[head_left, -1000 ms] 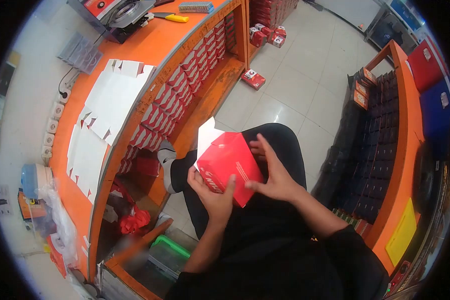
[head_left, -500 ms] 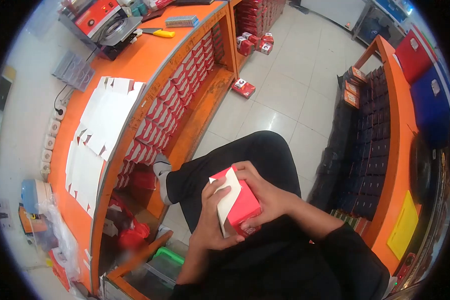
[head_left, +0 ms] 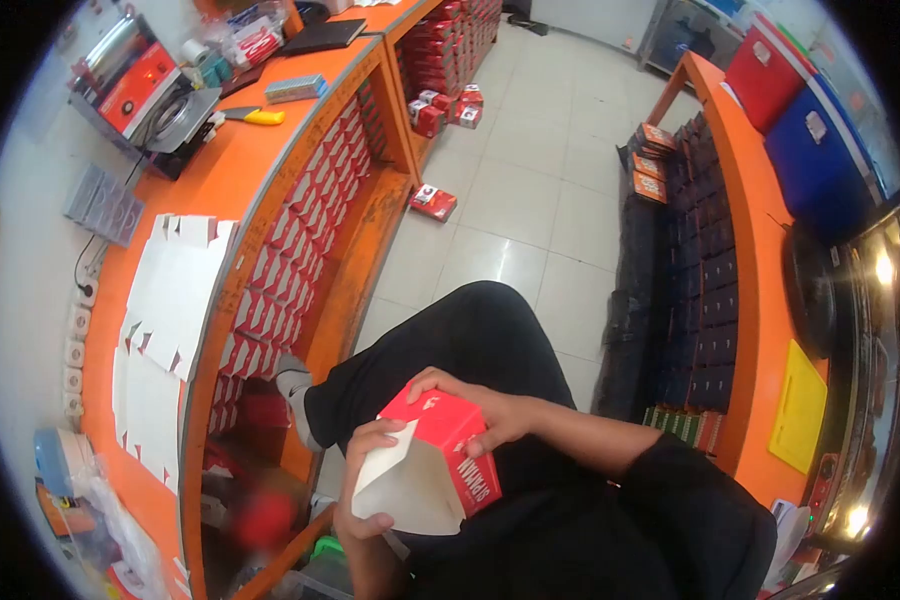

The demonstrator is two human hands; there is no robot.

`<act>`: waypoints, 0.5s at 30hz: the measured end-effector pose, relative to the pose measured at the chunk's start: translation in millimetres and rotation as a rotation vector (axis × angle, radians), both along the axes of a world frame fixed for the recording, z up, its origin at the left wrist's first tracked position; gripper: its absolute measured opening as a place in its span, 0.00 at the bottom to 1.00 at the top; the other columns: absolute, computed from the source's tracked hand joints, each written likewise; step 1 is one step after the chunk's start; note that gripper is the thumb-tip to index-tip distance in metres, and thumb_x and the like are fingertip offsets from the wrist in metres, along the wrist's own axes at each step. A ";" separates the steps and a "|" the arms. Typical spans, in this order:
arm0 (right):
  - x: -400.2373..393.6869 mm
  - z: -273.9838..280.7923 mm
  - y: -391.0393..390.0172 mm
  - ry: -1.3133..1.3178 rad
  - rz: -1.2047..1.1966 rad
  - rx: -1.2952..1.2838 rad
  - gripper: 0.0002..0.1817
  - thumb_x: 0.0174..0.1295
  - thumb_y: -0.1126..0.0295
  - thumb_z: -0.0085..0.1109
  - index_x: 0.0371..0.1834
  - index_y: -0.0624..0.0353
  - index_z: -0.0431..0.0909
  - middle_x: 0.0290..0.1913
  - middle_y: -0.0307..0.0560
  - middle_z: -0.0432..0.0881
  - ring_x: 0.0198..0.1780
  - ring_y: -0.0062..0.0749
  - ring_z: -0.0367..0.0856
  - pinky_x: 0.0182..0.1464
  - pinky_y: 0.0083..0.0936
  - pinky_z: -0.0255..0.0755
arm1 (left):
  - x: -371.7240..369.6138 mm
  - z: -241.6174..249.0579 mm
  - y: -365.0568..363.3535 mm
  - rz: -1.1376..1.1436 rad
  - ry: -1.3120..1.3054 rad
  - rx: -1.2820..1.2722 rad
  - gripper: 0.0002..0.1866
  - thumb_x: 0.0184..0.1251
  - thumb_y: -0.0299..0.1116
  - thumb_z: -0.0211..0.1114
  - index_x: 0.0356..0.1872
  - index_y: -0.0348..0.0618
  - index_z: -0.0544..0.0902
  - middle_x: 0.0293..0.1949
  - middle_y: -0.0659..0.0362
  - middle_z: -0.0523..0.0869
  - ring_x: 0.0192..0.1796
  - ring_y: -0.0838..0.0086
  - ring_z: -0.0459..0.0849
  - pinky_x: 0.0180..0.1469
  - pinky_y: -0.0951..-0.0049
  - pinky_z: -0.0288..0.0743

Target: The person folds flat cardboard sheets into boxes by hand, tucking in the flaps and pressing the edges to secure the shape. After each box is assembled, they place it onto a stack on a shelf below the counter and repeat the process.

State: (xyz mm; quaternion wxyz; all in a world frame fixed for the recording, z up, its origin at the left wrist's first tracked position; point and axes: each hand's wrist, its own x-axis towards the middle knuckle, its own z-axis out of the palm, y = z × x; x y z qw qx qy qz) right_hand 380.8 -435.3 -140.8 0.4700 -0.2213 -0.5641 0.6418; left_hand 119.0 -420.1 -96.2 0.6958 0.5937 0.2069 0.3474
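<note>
Seated person, lap in lower centre of frame. Red printed cardboard carton [head_left: 440, 455] held over the dark trousers, white inside facing the camera. Carton stands up as a box shape; one end is open, its white flap [head_left: 385, 470] spread wide. Judged: body formed, open end not yet tucked shut.

Left hand [head_left: 365, 480] curled around the lower left edge of the carton, fingers wrapped over the flap side, thumb hidden. Right hand [head_left: 480, 410] closed over the carton's upper right corner, fingers lying across the red top face.

Card looks thin and smooth, glossy red outside with white lettering, matt white inside; edges crisp.

Left of frame: curved orange counter [head_left: 260, 170] carrying a row of flat white die-cut carton blanks [head_left: 170, 300], unfolded, tabs notched. Under the counter edge, a shelf packed with finished red-and-white boxes [head_left: 290, 260]. Several loose red boxes [head_left: 433, 202] on the pale tiled floor, upper centre. Right side: orange shelving with stacked dark boxes [head_left: 720, 270].
</note>
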 end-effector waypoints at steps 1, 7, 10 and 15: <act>-3.3 1.8 2.1 -0.011 -0.014 0.002 0.50 0.57 0.45 0.79 0.76 0.54 0.61 0.71 0.54 0.62 0.76 0.48 0.62 0.76 0.42 0.58 | 1.0 -1.7 2.9 -0.014 -0.011 0.002 0.50 0.52 0.63 0.74 0.68 0.36 0.70 0.69 0.40 0.67 0.73 0.52 0.66 0.75 0.53 0.58; -22.2 14.0 1.3 -0.402 -0.045 0.107 0.54 0.56 0.51 0.80 0.82 0.52 0.55 0.69 0.54 0.60 0.72 0.50 0.67 0.71 0.44 0.67 | 22.5 -39.8 -16.1 0.307 0.191 0.153 0.59 0.41 0.73 0.82 0.69 0.44 0.68 0.67 0.47 0.61 0.76 0.52 0.63 0.77 0.47 0.60; -21.5 11.1 3.1 -0.405 -0.030 0.049 0.55 0.58 0.47 0.78 0.84 0.51 0.53 0.70 0.54 0.61 0.72 0.51 0.68 0.70 0.43 0.69 | 37.5 -51.0 -11.4 0.438 0.097 0.258 0.44 0.60 0.71 0.69 0.64 0.45 0.74 0.68 0.47 0.63 0.77 0.53 0.63 0.79 0.47 0.58; -19.0 -21.8 10.7 -0.044 0.171 -0.133 0.53 0.62 0.39 0.71 0.83 0.51 0.55 0.70 0.52 0.64 0.73 0.48 0.70 0.71 0.40 0.69 | 29.3 -76.0 0.2 0.417 0.201 0.307 0.35 0.80 0.68 0.48 0.59 0.43 0.78 0.74 0.47 0.63 0.77 0.58 0.66 0.78 0.50 0.59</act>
